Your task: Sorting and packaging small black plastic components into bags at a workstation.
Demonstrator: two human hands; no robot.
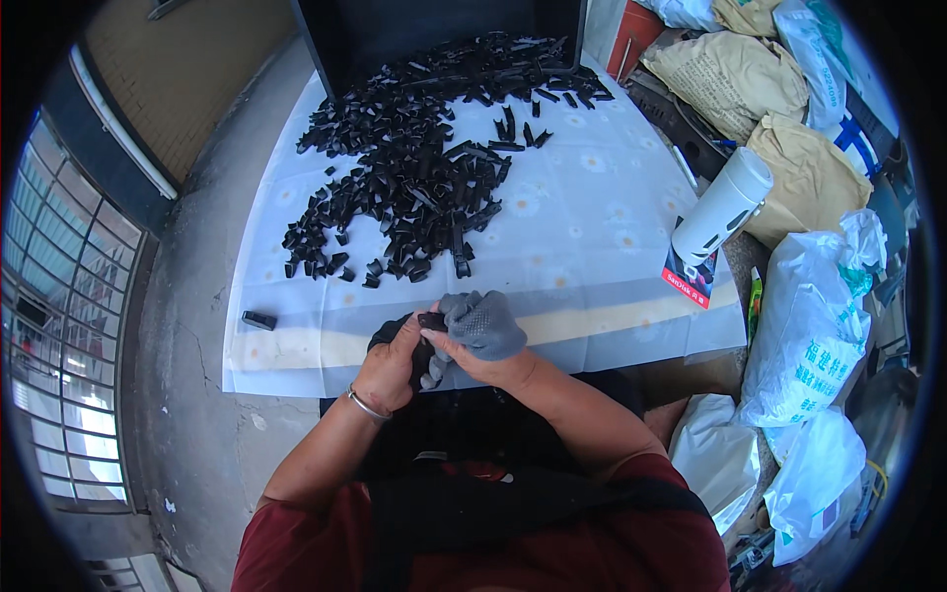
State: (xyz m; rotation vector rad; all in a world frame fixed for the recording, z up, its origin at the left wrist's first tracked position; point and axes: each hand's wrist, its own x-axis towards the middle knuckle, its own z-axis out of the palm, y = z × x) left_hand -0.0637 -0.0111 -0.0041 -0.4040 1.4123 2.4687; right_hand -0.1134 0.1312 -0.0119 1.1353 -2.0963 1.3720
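A small black plastic piece (pixel 432 321) is pinched between my two hands, just over the near edge of the table. My left hand (pixel 387 371) closes on it from the left, its bare thumb on top and its fingers mostly hidden. My right hand (pixel 483 328) grips it from the other side, with grey dotted glove fabric over the curled fingers and the thumb bare. Beyond my hands spreads a large heap of black plastic pieces (pixel 400 192), some short and curved, some longer. One lone black piece (pixel 259 321) lies to the left of my hands.
A black bin (pixel 444 25) lies with its opening toward me at the far end of the flowered cloth (pixel 582 217). At right stand a white flask (pixel 725 205) and a red-black card (pixel 689 279). Stuffed sacks (pixel 807 321) line the right side; barred window (pixel 74 296) at left.
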